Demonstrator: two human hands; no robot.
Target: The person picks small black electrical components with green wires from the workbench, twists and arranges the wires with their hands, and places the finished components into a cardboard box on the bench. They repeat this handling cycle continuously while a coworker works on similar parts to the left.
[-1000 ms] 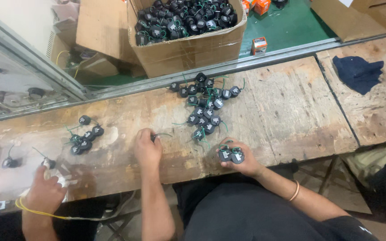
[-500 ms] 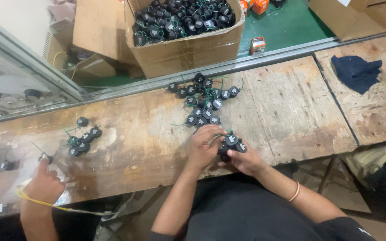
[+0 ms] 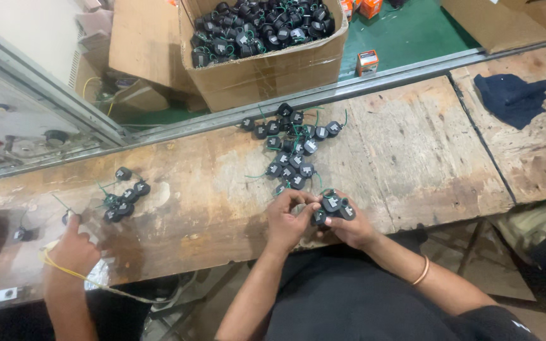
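Looking down: a worn wooden desk seen from a head camera, the person's two bare hands meeting at its near edge.
Left hand: the left hand is curled, its fingertips pinched toward the small black parts that the other hand carries; whether it grips one itself or only touches it cannot be told.
Right hand: the right hand is cupped and closed around a small cluster of black round components, with a bangle on its wrist.
Key relation: the held cluster lies just to the right of the left fingertips, touching them, so both hands are on it; the right hand is under it and bears it. The parts are squat and round, with no clear long axis.
Loose pile: more of the same black parts with green wires lie scattered on the desk just beyond the hands, running away from the person toward the far edge.
Carton: an open cardboard box full of the same parts stands past the desk's far edge, well apart from the hands.
Left group: a smaller heap of black parts lies near another person's hand, which has a yellow wire across its wrist.
Right end: a dark blue cloth lies on the neighbouring board.
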